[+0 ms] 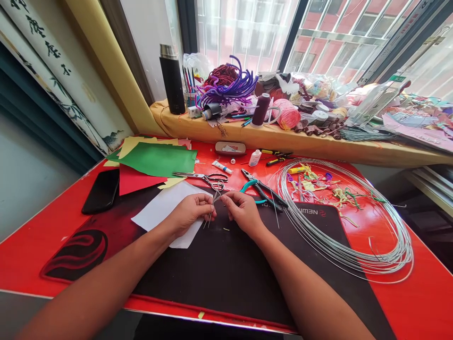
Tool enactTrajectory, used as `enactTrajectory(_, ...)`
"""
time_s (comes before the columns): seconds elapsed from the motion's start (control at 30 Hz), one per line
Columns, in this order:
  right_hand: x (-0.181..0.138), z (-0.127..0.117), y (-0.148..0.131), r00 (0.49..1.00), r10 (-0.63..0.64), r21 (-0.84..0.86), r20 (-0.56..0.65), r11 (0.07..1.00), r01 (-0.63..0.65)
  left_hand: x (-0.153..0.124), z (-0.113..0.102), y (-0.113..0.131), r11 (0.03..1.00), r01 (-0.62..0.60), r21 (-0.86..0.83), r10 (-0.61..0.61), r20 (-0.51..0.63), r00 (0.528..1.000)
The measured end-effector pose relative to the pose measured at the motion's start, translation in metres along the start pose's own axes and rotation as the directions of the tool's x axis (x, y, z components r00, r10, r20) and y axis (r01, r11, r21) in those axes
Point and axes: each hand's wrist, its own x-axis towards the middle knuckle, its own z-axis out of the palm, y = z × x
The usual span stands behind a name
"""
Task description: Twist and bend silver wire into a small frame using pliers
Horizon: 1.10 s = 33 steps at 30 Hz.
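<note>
Pinching thin wire pieces (211,208), left hand (191,213) and right hand (242,211) are both closed on them, above the far edge of the desk mat (219,269), mid-table. Judgement: keep both grips close together and the ends aligned, clear of the scissors (207,177).

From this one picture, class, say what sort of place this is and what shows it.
Probably a home craft desk by a window: coloured paper sheets, scissors and a wire coil lie on the red table, thread spools crowd the sill, and the left hand and right hand pinch thin wire pieces.
</note>
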Motion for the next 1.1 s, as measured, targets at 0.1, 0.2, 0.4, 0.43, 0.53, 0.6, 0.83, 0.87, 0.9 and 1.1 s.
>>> enactTrajectory(0.1, -0.0003, 0.0003, -0.0004, 0.997, -0.020, -0.062, -0.074, 0.998, 0.016, -0.0005, 0.0002, 0.0014, 1.000, 0.005, 0.002, -0.005, -0.002, 1.000)
enactTrajectory(0.2, -0.0016, 0.0012, 0.0000, 0.991, -0.050, -0.132, -0.122, 0.991, 0.034, -0.0005, 0.0001, 0.0016, 1.000, 0.010, 0.017, -0.010, 0.001, 1.000)
enactTrajectory(0.4, -0.0034, 0.0025, 0.0007, 0.982, -0.110, -0.208, -0.152, 0.975, 0.077, -0.0001, 0.0008, -0.0019, 0.996, -0.017, 0.087, 0.014, 0.035, 0.999)
enactTrajectory(0.43, -0.0035, 0.0027, 0.0010, 0.980, -0.130, -0.220, -0.149, 0.971, 0.095, -0.0001, 0.0009, -0.0021, 0.995, -0.022, 0.093, 0.018, 0.037, 0.999)
enactTrajectory(0.53, -0.0039, 0.0032, 0.0014, 0.974, -0.169, -0.247, -0.148, 0.960, 0.129, -0.0007, 0.0015, -0.0019, 0.995, -0.026, 0.101, 0.022, 0.039, 0.999)
enactTrajectory(0.6, -0.0043, 0.0034, 0.0011, 0.970, -0.181, -0.264, -0.161, 0.955, 0.134, -0.0013, 0.0020, -0.0015, 0.995, -0.028, 0.098, 0.025, 0.027, 0.999)
enactTrajectory(0.83, -0.0062, 0.0046, 0.0019, 0.964, -0.197, -0.336, -0.181, 0.933, 0.127, -0.0026, 0.0044, -0.0032, 0.984, -0.058, 0.166, 0.061, -0.011, 0.998)
enactTrajectory(0.87, -0.0063, 0.0050, 0.0022, 0.964, -0.197, -0.343, -0.178, 0.931, 0.127, -0.0025, 0.0043, -0.0039, 0.981, -0.062, 0.185, 0.067, -0.019, 0.998)
enactTrajectory(0.9, -0.0065, 0.0054, 0.0024, 0.964, -0.197, -0.347, -0.176, 0.929, 0.127, -0.0023, 0.0042, -0.0047, 0.977, -0.067, 0.203, 0.074, -0.026, 0.997)
enactTrajectory(1.1, -0.0064, 0.0079, 0.0022, 0.971, -0.163, -0.310, -0.177, 0.945, 0.102, -0.0014, 0.0011, -0.0081, 0.952, -0.112, 0.284, 0.132, -0.054, 0.990)
